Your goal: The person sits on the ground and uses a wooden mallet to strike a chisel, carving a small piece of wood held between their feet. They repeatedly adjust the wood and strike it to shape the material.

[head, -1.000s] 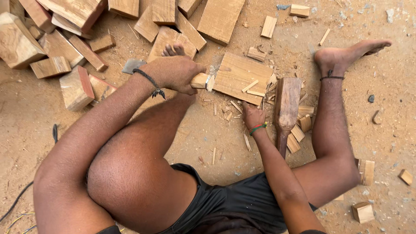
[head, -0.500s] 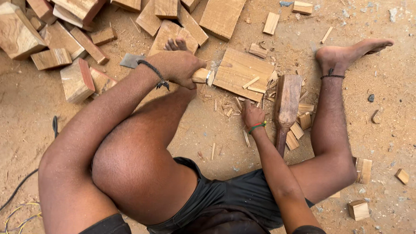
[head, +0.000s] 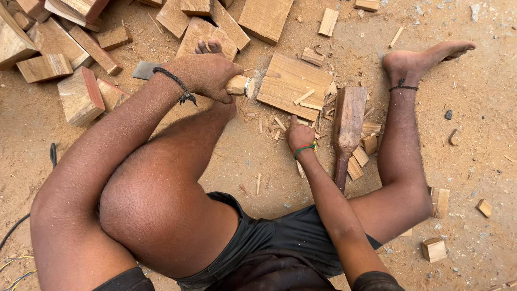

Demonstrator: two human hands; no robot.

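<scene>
My left hand point(head: 207, 75) is closed around a chisel with a pale wooden handle point(head: 239, 85). The handle's ringed end points right, and the flat metal blade point(head: 142, 70) sticks out to the left past my wrist. Just right of it a flat wooden board point(head: 293, 81) lies on the sandy ground. My right hand point(head: 299, 134) rests fingers-down among wood chips at the board's near edge, and its fingertips are hidden. A dark wooden mallet point(head: 347, 121) lies beside that hand, handle toward me.
A pile of cut wooden blocks point(head: 81, 94) fills the top left. My bent left leg point(head: 161, 188) and outstretched right leg point(head: 401, 134) frame the spot. Small offcuts point(head: 433, 249) lie at the right, and cables point(head: 16, 269) run along the lower left.
My left hand has drawn the chisel slightly up and left, so its handle end no longer overlaps the board. My right hand has stayed at the chips.
</scene>
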